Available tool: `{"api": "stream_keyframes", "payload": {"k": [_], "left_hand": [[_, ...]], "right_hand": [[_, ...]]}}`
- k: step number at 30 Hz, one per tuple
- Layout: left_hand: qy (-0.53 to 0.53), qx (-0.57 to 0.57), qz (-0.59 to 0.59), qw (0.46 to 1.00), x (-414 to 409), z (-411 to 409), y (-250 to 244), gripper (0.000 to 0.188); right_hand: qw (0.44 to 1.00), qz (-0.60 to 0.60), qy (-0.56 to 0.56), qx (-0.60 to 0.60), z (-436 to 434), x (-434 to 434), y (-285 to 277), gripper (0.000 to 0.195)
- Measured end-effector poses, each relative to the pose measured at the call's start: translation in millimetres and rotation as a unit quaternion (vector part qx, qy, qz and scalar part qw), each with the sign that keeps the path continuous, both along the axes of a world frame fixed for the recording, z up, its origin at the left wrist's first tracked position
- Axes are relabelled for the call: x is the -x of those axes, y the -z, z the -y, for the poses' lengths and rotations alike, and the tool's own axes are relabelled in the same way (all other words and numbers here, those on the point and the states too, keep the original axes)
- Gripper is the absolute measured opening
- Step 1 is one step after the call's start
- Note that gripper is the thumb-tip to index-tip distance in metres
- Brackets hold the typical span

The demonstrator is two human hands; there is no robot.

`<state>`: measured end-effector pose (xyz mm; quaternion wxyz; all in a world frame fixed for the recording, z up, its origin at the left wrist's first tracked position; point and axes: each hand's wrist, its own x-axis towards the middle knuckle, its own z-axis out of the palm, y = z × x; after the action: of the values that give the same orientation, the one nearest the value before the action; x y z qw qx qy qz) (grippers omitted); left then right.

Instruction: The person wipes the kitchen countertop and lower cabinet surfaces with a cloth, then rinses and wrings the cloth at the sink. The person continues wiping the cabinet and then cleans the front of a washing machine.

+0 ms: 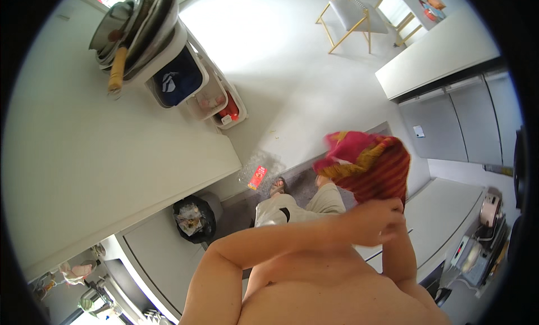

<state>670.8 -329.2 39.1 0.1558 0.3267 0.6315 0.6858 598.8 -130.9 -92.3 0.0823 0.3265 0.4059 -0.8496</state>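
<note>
A red, magenta and mustard patterned cloth (370, 165), striped and partly motion-blurred, hangs over the end of my right arm. The right forearm (398, 253) rises into its lower edge, and my right hand is hidden within or behind the fabric. Across my chest reaches my left arm. My left hand (379, 224) is at the cloth's lower edge by the right forearm, its fingers curled on the hem. Whether the cloth is a sleeve, a mitt or a garment cannot be told.
A counter (126, 156) runs along the left, with stacked pans (134, 30) and storage bins (181, 78) beyond. Below is a trash bin (196, 219) lined in black. Bubble-wrap packaging (257, 177) lies by my feet. Grey cabinets (454, 122) and a pink appliance (490, 209) are at right; a chair (353, 15) stands farther off.
</note>
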Motion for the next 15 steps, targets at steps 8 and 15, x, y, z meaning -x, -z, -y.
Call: {"api": "stream_keyframes", "payload": {"k": [8, 15], "left_hand": [[-0.036, -0.239, 0.554, 0.797, 211.6, -36.4, 60.1, 0.023], [-0.434, 0.092, -0.150, 0.883, 324.6, -47.3, 23.7, 0.009]], "right_hand": [[0.994, 0.056, -0.066, 0.068, -23.6, 144.7, 63.2, 0.036], [0.977, 0.009, -0.150, 0.151, -4.7, 268.2, 47.8, 0.040]]}}
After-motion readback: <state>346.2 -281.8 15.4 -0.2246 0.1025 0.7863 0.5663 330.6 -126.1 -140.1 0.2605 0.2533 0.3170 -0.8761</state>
